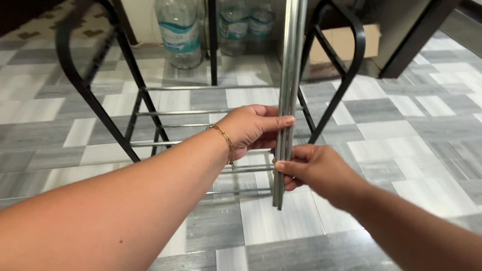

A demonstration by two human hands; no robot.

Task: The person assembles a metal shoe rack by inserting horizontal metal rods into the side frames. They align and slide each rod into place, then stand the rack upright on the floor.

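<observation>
Left hand (252, 129) closed around a bundle of metal rods (287, 99) held upright; right hand (311, 168) pinches them just below. Black rack frame (86, 85) stands beyond both hands. Recommend keeping the rod ends level and the grip firm so none slips.

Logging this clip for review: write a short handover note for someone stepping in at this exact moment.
Left hand: gripping a bundle of thin metal rods, held upright.
Right hand: pinching the same rods lower down, near their bottom ends.
Behind them: a black rack frame on the tiled floor, with several metal rods already running across it.
Done: those crossbars are in place.
Left: the rods in hand are not on the frame.
Water bottles stand at the back.
</observation>
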